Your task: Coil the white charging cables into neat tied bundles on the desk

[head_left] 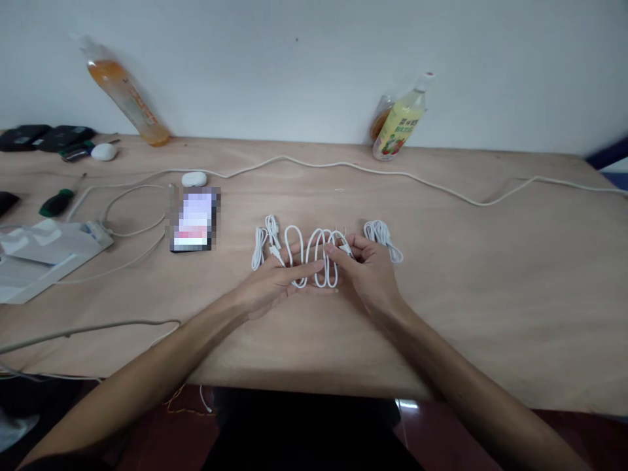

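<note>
Between my two hands, just above the front part of the table, lies a loosely looped white charging cable [320, 267]. My left hand [275, 278] is under and around its left loops, thumb pressed on top, with one white plug by the fingers. My right hand [370, 268] pinches the right loops between thumb and fingers, near the other plug. Two bundled white cables [265, 239] rest on the wood behind my left hand. Another bundled white cable [380, 235] is just behind my right hand.
A lit phone [193, 219] lies to the left, with a white earbud case [194, 178] behind it. A long white cord [343, 163] crosses the table [490, 275]. Bottles with orange [127, 98] and yellow [400, 124] drinks stand by the wall. A green screwdriver [57, 203] lies far left.
</note>
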The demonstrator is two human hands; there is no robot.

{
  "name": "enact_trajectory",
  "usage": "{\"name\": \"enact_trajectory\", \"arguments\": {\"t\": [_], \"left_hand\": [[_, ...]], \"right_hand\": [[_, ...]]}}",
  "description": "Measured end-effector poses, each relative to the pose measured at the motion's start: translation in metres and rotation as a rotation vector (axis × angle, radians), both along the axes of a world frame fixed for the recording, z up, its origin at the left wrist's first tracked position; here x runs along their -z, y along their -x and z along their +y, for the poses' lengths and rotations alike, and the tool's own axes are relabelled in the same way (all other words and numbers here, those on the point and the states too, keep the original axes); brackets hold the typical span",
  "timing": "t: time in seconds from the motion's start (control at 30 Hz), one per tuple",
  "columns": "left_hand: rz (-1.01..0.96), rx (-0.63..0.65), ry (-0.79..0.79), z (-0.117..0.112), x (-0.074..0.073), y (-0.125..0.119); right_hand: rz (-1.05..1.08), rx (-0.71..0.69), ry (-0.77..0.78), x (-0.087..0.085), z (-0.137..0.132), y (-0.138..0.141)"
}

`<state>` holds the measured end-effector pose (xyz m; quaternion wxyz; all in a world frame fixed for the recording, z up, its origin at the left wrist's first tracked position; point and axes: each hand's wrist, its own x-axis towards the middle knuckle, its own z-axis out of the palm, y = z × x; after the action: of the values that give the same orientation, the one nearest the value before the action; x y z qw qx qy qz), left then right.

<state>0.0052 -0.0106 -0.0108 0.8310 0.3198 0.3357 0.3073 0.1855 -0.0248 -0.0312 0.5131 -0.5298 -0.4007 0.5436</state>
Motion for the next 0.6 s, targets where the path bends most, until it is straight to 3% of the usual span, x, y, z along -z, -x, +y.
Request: {"name": "enact_trajectory", "arguments": {"t": [0.2, 0.6], "left_hand": [[0.053, 0.045, -0.062, 0.0021, 0.0038, 0.0001], [0.109, -0.035, -0.102, 0.0046, 0.0081, 0.0014]], "right_hand": [[-0.02, -0.021, -0.012, -0.0038, -0.0028, 0.0015], [-0.468, -0.072, -0.291, -0.0039, -0.0042, -0.0026]]}}
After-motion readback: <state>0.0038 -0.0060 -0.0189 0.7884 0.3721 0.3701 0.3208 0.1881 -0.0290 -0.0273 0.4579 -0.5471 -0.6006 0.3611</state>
